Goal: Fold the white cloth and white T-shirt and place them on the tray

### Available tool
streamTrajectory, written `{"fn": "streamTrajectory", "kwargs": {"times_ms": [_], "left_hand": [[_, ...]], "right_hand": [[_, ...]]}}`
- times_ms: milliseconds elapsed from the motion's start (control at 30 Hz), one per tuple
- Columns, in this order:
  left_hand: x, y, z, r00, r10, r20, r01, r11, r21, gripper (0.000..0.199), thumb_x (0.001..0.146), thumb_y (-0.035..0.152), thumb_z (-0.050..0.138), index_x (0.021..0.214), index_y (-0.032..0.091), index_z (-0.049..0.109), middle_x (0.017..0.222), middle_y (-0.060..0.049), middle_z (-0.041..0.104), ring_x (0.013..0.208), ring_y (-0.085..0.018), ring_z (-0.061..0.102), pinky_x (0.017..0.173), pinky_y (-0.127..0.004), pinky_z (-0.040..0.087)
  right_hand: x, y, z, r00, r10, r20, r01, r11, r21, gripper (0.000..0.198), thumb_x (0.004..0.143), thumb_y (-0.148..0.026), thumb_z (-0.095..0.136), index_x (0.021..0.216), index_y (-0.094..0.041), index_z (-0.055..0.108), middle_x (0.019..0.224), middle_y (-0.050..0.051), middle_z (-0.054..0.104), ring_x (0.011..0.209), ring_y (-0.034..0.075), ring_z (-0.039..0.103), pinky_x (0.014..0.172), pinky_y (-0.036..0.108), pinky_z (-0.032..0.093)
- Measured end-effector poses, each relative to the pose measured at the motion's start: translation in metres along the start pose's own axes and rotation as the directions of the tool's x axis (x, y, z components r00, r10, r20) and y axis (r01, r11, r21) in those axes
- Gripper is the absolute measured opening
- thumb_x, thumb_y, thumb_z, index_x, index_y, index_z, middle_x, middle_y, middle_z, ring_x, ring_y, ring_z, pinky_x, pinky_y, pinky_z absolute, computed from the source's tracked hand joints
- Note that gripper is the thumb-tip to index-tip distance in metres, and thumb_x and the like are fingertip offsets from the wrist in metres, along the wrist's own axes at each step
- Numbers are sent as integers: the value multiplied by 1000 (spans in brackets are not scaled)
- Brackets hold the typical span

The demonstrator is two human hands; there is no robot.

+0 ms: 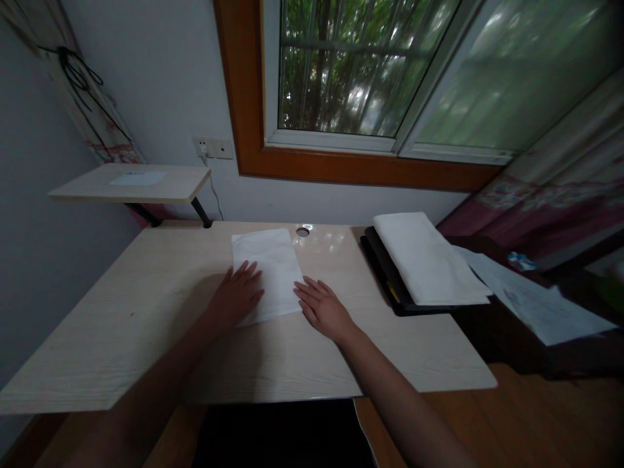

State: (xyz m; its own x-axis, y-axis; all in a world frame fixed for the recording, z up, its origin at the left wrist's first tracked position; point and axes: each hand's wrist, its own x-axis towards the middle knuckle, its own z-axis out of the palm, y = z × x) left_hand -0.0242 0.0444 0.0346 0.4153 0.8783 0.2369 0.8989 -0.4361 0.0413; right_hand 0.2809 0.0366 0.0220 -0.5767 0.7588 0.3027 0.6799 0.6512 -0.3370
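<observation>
A white rectangular sheet (pixel 275 266), either paper or thin cloth, lies on the pale wood-grain desk (pixel 146 305) in front of me. My left hand (pixel 237 294) rests flat over its left side, fingers spread and pointing away from me. Along the right edge of the sheet lies my right hand (pixel 324 307), palm down, its fingertips touching or just beside that edge. Neither hand grips anything. The sheet's lower left part is hidden under my left hand.
To the right, a white stack of sheets (pixel 424 257) lies on black folders (pixel 380 266). Beyond, printed papers (pixel 531 292) rest on a dark surface. A raised shelf (pixel 170 182) stands at the back left. A cable hole (pixel 303 231) is near the wall.
</observation>
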Motion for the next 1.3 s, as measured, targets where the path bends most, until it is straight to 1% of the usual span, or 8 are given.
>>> {"fn": "streamTrajectory", "kwargs": {"times_ms": [167, 267, 533, 800, 933, 1033, 1133, 1300], "left_hand": [[45, 1, 29, 1000, -17, 3, 17, 1000, -9, 56, 106, 47, 35, 152, 19, 49, 163, -14, 40, 153, -32, 34, 123, -56, 27], [71, -9, 40, 998, -66, 6, 65, 998, 17, 59, 107, 46, 31, 156, 16, 43, 166, -15, 33, 155, -32, 30, 125, -56, 24], [112, -47, 41, 955, -289, 72, 283, 956, 83, 62, 106, 47, 29, 160, 17, 37, 170, -11, 25, 158, -29, 20, 127, -54, 17], [105, -41, 46, 964, -262, 46, 259, 964, 65, 63, 106, 46, 29, 159, 12, 38, 168, -13, 28, 158, -30, 22, 127, -53, 19], [89, -19, 47, 980, -197, -9, 197, 979, 46, 61, 105, 44, 31, 157, 12, 41, 167, -14, 29, 157, -30, 25, 126, -54, 22], [77, 3, 48, 988, -142, -61, 145, 989, 38, 60, 106, 42, 32, 155, 11, 44, 166, -15, 33, 156, -31, 28, 126, -54, 24], [67, 24, 47, 992, -108, -62, 109, 994, 17, 56, 105, 37, 34, 153, 10, 45, 165, -15, 35, 155, -31, 30, 125, -55, 27], [59, 32, 42, 996, -77, -38, 76, 997, -29, 52, 104, 28, 32, 151, 11, 48, 165, -13, 37, 155, -27, 31, 126, -52, 28]], "right_hand": [[0, 1, 1, 1000, 7, -8, -7, 1000, 13, 41, 105, -25, 50, 144, -28, 61, 150, 5, 56, 151, 25, 37, 124, 53, 29], [0, 1, 1, 1000, 1, -9, -1, 1000, -9, 41, 104, -23, 51, 144, -28, 61, 150, 4, 56, 151, 25, 37, 123, 54, 30], [1, 1, -2, 1000, -25, -11, 25, 999, -43, 38, 102, -22, 55, 139, -28, 64, 146, 4, 60, 149, 25, 41, 122, 56, 30], [5, -6, -3, 993, -27, -113, 31, 999, 36, 26, 101, -23, 57, 120, -25, 76, 123, 5, 74, 128, 25, 60, 117, 51, 40], [20, -16, -9, 985, 31, -168, -17, 997, 82, 33, 104, -21, 48, 126, -21, 72, 123, 7, 74, 120, 22, 65, 115, 43, 46], [40, -21, -6, 977, 95, -189, -84, 994, 66, 44, 105, -25, 43, 145, -14, 58, 152, 13, 54, 137, 24, 54, 119, 42, 44], [62, -19, 7, 984, 111, -141, -108, 994, 32, 54, 107, -32, 40, 156, -9, 43, 165, 16, 33, 151, 27, 36, 124, 46, 37], [89, -5, 30, 986, 167, 7, -166, 982, -87, 56, 109, -36, 36, 157, -8, 42, 165, 17, 31, 155, 27, 29, 126, 48, 28]]}}
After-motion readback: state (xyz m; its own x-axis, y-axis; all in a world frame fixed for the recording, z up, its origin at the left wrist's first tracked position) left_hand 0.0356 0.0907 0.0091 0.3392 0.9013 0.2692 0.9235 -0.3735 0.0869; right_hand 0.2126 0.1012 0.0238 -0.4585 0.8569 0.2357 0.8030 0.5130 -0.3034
